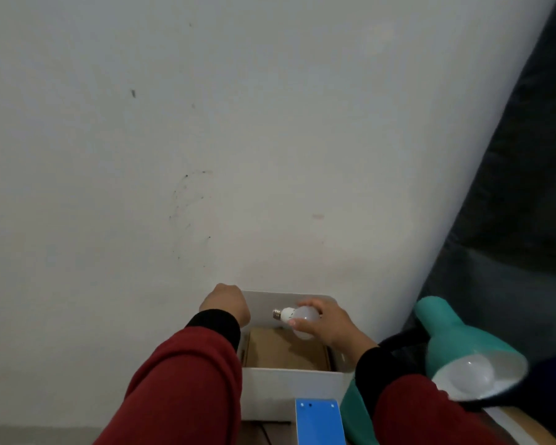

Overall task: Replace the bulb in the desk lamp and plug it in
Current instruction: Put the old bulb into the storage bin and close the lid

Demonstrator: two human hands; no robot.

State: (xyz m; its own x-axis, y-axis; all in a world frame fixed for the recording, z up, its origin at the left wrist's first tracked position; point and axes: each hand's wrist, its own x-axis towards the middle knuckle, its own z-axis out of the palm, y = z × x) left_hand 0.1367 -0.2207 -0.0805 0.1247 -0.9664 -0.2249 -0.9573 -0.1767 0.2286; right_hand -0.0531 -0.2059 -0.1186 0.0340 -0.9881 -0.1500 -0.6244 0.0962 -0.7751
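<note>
My right hand (329,324) grips a white bulb (299,317) by its globe, with the metal screw base pointing left, above an open white cardboard box (289,385). My left hand (227,303) is closed on the box's far left corner at the rim. A teal desk lamp (450,335) lies at the right, its shade facing me with another white bulb (469,372) seated inside it. The lamp's black neck curves behind my right wrist. No plug or socket is visible.
The box stands against a pale wall (206,155). A blue flat piece (318,422) sticks up in front of the box. A dark curtain or fabric (520,187) hangs along the right side. Brown cardboard lines the inside of the box.
</note>
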